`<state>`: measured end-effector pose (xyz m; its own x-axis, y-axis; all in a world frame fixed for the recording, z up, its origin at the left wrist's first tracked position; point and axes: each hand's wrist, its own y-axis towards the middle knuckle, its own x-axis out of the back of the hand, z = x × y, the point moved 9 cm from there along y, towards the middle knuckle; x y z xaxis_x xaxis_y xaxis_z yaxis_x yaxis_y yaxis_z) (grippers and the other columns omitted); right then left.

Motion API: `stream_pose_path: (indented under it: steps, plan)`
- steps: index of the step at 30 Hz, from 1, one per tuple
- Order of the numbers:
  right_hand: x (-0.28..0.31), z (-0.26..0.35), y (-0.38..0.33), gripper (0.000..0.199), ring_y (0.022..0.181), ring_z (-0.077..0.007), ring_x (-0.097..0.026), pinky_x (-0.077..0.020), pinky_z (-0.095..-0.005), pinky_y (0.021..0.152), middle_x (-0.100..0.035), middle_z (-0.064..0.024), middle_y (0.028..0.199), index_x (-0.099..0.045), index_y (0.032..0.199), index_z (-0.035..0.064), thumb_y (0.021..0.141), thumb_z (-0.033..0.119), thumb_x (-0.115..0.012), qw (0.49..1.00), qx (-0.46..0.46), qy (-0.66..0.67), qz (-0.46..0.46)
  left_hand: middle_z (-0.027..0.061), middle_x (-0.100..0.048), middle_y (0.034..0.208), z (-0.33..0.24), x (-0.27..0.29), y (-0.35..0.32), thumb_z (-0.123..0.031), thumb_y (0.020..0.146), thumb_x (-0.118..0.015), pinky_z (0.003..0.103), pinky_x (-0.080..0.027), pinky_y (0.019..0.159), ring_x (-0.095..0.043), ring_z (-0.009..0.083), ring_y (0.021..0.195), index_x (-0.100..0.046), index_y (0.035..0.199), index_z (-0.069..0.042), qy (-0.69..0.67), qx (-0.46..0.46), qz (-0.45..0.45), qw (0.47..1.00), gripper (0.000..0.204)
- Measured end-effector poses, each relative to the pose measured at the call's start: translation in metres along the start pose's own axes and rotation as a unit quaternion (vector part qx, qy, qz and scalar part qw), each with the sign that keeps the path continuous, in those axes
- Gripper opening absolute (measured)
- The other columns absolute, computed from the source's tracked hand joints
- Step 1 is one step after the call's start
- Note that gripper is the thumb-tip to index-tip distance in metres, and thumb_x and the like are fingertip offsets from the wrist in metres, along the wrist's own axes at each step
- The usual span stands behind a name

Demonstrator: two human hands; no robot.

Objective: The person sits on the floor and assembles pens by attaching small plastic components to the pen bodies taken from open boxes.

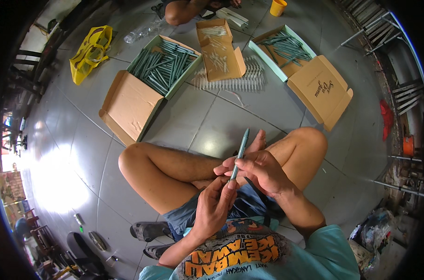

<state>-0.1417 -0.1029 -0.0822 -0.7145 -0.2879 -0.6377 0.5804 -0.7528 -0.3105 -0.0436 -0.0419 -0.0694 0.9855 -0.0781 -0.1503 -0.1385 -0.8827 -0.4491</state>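
Note:
A slim grey-green pen (242, 148) is held upright at a slant above my crossed legs, its pointed tip toward the far side. My left hand (213, 205) pinches its lower end between thumb and fingers. Higher up, my right hand (263, 172) grips the barrel, thumb on one side and fingers on the other. Ahead on the left, an open box (178, 88) is filled with similar pens (160, 67). On the right, another open box (282, 73) holds fewer pens (285, 47).
Between the boxes, a cardboard tray (215, 74) holds small clear parts, with rows of clear pieces (254, 77) beside it. A yellow bag (87, 56), plastic bottle (144, 32) and yellow cup (277, 8) lie farther off. Another person's knee (178, 13) shows at the top. Sandals (149, 231) lie near my left.

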Motion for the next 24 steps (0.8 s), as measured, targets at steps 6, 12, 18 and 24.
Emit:
stream_pose_path:
  steps: [6, 12, 18, 24]
  plan:
    - [-0.002, 0.002, -0.002, 0.029, 0.109, -0.0241, -0.065, -0.0494, -0.0340, 0.100, -0.068, -0.0184, 0.114, -0.064, 0.115, -0.0067, 0.100, 0.014, -0.053, 0.998, -0.012, -0.047, 0.046, -0.0038, -0.044, 0.069, 0.003, -0.003, 0.000, -0.025, 0.106, -0.047, 0.021, -0.029, 0.052, -0.036, 0.0047, 0.059, -0.055, 0.102, 0.000, -0.050, 0.020, 0.006, 0.999, 0.027]
    - [-0.007, 0.009, -0.001, 0.027, 0.103, -0.0207, -0.067, -0.0512, -0.0327, 0.097, -0.070, -0.0166, 0.111, -0.066, 0.112, -0.0070, 0.099, 0.014, -0.054, 0.996, 0.003, -0.086, 0.035, -0.0041, -0.043, 0.068, 0.000, -0.002, -0.003, -0.023, 0.106, -0.046, 0.021, -0.029, 0.052, -0.035, 0.0048, 0.058, -0.055, 0.101, 0.000, -0.061, 0.003, 0.015, 0.998, 0.026]
    - [-0.008, 0.018, 0.004, 0.029, 0.100, -0.0231, -0.069, -0.0524, -0.0343, 0.096, -0.070, -0.0188, 0.110, -0.066, 0.112, -0.0087, 0.100, 0.014, -0.052, 0.996, 0.043, -0.069, 0.026, -0.0036, -0.043, 0.069, -0.009, 0.002, -0.003, -0.025, 0.106, -0.047, 0.022, -0.029, 0.052, -0.035, 0.0053, 0.059, -0.054, 0.100, 0.001, -0.043, -0.001, 0.020, 0.999, 0.027]
    - [-0.005, 0.020, 0.010, 0.030, 0.108, -0.0327, -0.066, -0.0515, -0.0431, 0.098, -0.068, -0.0248, 0.109, -0.065, 0.108, -0.0108, 0.100, 0.015, -0.051, 0.999, 0.049, 0.009, -0.005, -0.0036, -0.043, 0.068, -0.008, 0.007, -0.001, -0.025, 0.106, -0.049, 0.022, -0.030, 0.052, -0.036, 0.0056, 0.059, -0.055, 0.100, 0.001, -0.033, -0.005, 0.014, 0.999, 0.028]
